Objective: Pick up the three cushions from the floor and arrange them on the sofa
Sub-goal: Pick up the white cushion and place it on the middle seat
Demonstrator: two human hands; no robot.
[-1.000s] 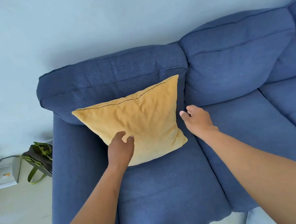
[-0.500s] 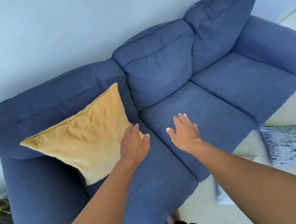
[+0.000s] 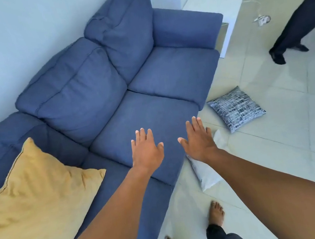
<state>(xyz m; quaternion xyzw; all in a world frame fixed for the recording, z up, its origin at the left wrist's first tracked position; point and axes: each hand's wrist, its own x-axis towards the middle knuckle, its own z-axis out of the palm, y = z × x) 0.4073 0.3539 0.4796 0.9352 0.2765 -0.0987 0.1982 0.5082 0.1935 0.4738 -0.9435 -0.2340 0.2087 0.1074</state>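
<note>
Since one yellow cushion (image 3: 40, 197) already leans on the sofa (image 3: 146, 116), the pale cushion (image 3: 206, 175) lies on the floor (image 3: 289, 154) under the right hand (image 3: 199, 142), so both spread, empty hands, the left hand (image 3: 146, 150) included, should probably grasp its two edges before the patterned cushion (image 3: 235, 108).

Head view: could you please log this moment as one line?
yellow cushion: on sofa | patterned cushion: floor | white cushion: floor | left hand: open | right hand: open
</note>
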